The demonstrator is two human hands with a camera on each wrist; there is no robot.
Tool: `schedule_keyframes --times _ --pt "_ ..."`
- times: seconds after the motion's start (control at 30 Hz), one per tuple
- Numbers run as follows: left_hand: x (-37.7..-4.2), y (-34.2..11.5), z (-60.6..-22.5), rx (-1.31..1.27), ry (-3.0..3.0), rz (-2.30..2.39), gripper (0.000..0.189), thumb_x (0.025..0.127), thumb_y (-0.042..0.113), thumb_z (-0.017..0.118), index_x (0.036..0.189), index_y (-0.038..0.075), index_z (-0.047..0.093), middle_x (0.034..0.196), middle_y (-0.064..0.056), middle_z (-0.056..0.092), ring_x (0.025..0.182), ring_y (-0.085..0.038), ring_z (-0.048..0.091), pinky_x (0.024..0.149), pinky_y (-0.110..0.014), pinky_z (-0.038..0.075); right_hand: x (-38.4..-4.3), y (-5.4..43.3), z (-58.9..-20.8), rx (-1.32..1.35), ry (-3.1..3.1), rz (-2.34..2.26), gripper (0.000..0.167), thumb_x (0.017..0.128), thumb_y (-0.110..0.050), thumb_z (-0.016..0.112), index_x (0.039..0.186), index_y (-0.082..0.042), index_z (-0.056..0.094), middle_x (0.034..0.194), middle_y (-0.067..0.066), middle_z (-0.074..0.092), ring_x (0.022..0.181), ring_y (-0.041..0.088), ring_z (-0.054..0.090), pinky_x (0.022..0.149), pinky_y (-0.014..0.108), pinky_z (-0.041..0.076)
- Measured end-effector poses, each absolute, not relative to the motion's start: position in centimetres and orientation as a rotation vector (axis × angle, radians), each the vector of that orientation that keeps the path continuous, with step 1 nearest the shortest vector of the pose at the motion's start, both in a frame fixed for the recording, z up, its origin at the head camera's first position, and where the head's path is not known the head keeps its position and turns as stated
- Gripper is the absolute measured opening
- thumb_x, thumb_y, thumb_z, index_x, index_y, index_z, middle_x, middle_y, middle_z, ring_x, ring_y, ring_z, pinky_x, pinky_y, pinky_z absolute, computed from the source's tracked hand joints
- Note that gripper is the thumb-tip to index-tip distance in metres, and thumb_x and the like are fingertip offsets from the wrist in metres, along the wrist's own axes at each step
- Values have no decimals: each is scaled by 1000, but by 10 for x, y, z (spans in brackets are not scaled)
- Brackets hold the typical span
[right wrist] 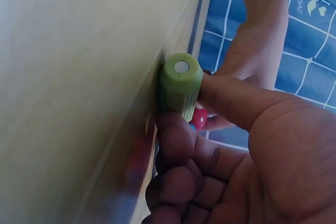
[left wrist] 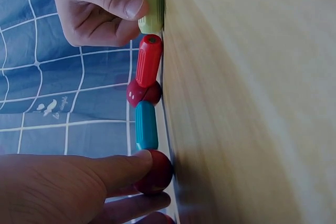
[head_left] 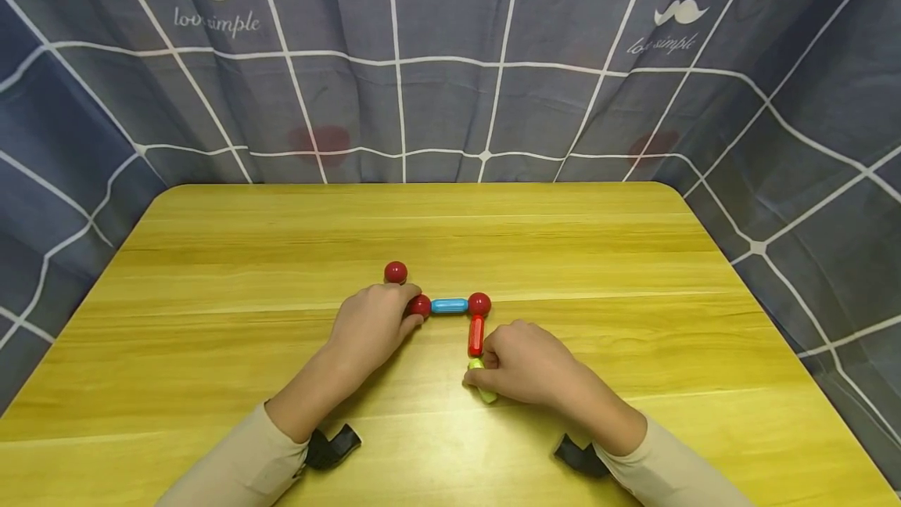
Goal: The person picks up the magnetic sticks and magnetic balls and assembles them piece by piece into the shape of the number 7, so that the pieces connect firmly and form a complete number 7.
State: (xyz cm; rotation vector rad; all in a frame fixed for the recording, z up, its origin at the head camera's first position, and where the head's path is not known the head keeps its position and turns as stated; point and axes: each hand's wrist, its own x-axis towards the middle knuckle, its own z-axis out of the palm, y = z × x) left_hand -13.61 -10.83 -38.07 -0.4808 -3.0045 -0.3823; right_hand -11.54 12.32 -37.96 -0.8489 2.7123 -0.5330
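My left hand (head_left: 371, 325) pinches a red ball (left wrist: 156, 172) between thumb and fingers. From that ball a blue magnetic rod (head_left: 449, 306) runs right to a second red ball (head_left: 479, 303). A red rod (head_left: 476, 336) extends from this second ball toward the near edge. My right hand (head_left: 529, 362) pinches a yellow-green rod (right wrist: 181, 85), its far end close to the red rod's free end. A pale round magnet shows in the yellow-green rod's near end in the right wrist view.
Another red ball (head_left: 396, 271) sits on the wooden table (head_left: 211, 296) just beyond my left hand. A grey-blue checked curtain (head_left: 450, 108) hangs behind the table and along its sides. Black straps (head_left: 332, 447) are at both wrists.
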Motion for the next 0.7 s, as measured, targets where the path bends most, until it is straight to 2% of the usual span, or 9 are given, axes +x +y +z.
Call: schedule_keyframes --times 0.43,0.7 --pt "-136 -108 -381 -487 -3010 -389 29 83 29 80 105 13 71 84 -2 66 68 -17 59 57 -36 51 -114 118 -381 -719 2740 -588 58 83 -46 73 41 -24 40 39 -17 23 36 -2 19 39 23 17" --pt "-137 -108 -381 -490 -3003 -387 29 83 30 80 104 13 71 83 -1 65 68 -17 59 56 -36 50 -113 116 -380 -706 2756 -577 56 82 -46 74 43 -23 41 40 -17 23 38 -1 19 39 23 17"
